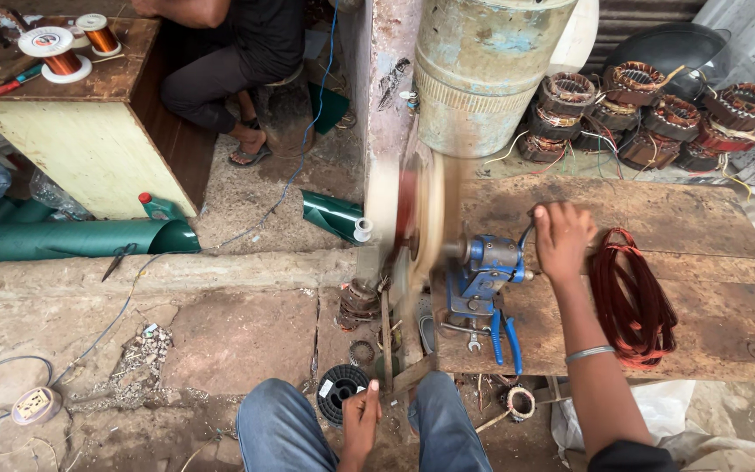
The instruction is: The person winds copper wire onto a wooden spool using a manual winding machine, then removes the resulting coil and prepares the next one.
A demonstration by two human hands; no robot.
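Right hand (563, 238): closed around the crank of the blue metal winding machine (481, 271).
Left hand (361, 418): pinching a thin wire.
Round wooden wheel (412, 218): blurry.

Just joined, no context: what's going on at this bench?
A person is hand-cranking a blue winding machine clamped to a worn wooden bench. The right hand is on the crank; the wheel on the machine's shaft is motion-blurred, so it is spinning. The left hand is low between the knees, fingers pinched as if guiding wire, though no wire shows. A finished red-brown coil lies on the bench beside the right arm. Another person sits at the back.
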